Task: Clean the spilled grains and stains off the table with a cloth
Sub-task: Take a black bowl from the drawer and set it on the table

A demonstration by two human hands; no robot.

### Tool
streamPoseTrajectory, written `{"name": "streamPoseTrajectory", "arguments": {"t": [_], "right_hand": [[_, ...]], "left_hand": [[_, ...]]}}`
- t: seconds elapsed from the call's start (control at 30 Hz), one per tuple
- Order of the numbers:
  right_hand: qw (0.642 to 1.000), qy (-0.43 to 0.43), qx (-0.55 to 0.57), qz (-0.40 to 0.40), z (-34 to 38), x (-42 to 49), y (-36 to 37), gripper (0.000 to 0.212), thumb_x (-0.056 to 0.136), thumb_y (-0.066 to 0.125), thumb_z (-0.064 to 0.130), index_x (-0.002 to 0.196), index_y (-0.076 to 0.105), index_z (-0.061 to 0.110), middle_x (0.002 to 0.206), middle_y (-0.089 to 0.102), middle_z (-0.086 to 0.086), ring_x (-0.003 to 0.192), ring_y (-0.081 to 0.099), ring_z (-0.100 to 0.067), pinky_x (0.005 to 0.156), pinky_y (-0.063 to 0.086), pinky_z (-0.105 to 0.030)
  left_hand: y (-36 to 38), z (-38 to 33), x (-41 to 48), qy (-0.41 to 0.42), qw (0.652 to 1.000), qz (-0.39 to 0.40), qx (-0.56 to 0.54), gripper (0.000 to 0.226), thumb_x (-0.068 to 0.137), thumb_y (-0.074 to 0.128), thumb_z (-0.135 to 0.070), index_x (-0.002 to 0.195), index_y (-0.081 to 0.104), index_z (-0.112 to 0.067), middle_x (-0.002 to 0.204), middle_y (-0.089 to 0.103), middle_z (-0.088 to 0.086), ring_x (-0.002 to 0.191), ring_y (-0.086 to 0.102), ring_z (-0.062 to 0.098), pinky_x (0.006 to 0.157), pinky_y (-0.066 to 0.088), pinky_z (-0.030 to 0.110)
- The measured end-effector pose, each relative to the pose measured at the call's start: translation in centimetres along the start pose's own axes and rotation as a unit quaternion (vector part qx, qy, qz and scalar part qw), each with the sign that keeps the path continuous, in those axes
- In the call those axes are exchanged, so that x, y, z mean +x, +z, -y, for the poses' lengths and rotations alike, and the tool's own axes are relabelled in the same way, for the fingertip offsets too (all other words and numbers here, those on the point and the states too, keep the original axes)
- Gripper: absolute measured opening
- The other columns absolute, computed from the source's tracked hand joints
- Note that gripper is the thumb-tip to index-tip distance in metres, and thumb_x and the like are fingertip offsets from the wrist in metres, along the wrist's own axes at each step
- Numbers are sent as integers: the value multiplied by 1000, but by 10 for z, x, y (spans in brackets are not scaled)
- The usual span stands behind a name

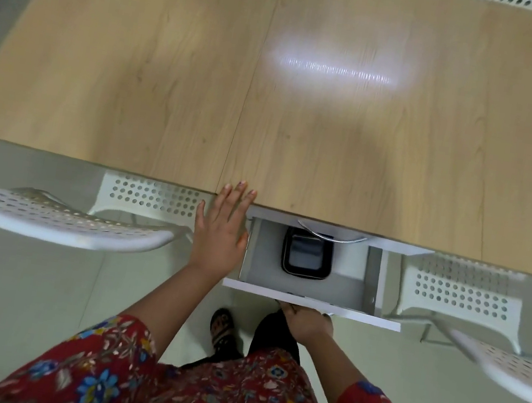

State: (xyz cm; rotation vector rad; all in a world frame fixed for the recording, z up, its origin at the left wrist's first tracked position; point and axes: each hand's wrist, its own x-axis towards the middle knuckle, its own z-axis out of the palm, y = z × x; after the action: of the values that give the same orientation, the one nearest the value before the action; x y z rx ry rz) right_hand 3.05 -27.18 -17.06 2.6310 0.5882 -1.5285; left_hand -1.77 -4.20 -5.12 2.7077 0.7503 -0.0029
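Now your L hand is flat, fingers straight, at the near table edge. R hand grips the drawer front.

Light wood-grain table, glossy, glare patch

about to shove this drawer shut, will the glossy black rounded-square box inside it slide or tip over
The glossy black rounded-square box looks low and flat-bottomed, so tipping seems unlikely. It sits loose on the smooth grey floor of the white drawer, so a hard push could well slide it. Its shiny shell looks rigid and would probably keep its shape.
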Motion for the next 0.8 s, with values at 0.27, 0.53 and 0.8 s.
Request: {"name": "streamPoseTrajectory", "arguments": {"t": [0.27,0.53,0.8], "right_hand": [[996,9,63,62,-3,-12,-14,61,96,27,62,94,67,16,117,67,-10,108,61,-26,95,45,-36],[928,138,338,-75,-28,57,-70,52,97,48,34,141,37,10,126,58,-18,108,58,-33,84,43,-34],[934,107,339,-40,-32,70,-55,19,89,52,12,101,61,2,76,68,-12,72,65,-30,72,50,-38]], "left_hand": [[-1,1,1,4,1000,2,16,85,87,62,-25,155,12,-31,163,5,-8,149,2,13,113,18,58],[11,5,1,8,999,-28,19,92,81,68,-17,154,14,-29,163,6,-7,150,1,13,115,17,57],[10,2,2,-2,1000,-19,-7,88,85,65,-24,154,11,-30,163,4,-8,149,-5,10,115,9,57]]}}
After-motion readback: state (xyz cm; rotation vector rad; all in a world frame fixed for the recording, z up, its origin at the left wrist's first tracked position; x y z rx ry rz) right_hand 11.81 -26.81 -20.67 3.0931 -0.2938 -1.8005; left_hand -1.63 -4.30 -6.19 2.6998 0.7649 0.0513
